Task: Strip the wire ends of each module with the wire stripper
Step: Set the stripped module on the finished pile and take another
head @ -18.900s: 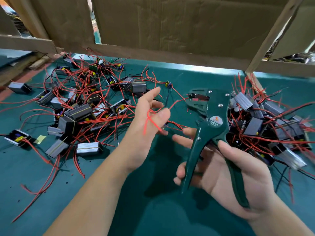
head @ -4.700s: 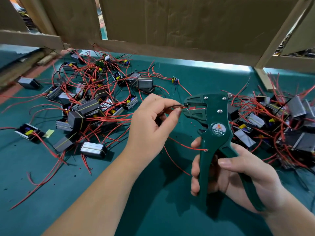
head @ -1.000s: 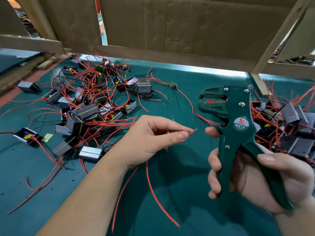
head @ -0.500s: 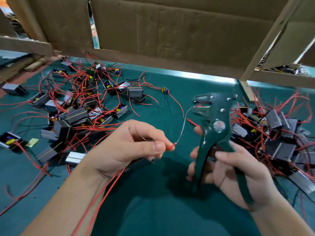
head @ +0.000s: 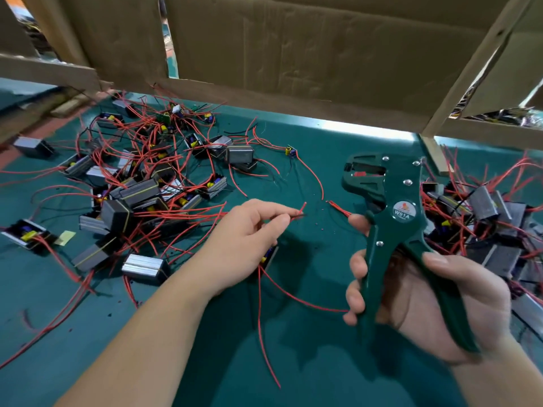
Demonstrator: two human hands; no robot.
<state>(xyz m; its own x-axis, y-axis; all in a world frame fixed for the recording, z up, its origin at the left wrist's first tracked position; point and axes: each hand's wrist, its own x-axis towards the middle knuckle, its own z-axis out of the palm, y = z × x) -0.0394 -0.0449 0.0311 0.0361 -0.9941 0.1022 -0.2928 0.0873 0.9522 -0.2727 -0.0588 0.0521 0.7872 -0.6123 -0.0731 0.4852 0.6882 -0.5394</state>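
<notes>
A: What has the left hand (head: 246, 239) got?

B: A red wire (head: 298, 211), pinched between thumb and forefinger. Its tip pokes out past the fingertips, up and to the right. The other fingers are curled under.

A: And the module?

B: The module (head: 269, 255) peeks out from under that palm, mostly hidden. I cannot tell whether it rests on the mat (head: 308, 362) or is held up. Two red leads (head: 260, 318) trail from it toward the near edge, one bending over to the right hand's fingers.

A: The stripper?

B: The stripper (head: 393, 230) stands upright in the right hand (head: 411, 301), head at the top and facing left. The fingers wrap the left handle, the thumb lies over the right one, and the handles are spread.

A: Is it on the wire?

B: No. The head and the wire tip are apart, with bare mat between them.

A: What else is there?

B: A left pile (head: 117, 214) of modules with tangled red wires, a right pile (head: 484, 205) behind the stripper, and cardboard (head: 293, 54) walls at the back.
</notes>
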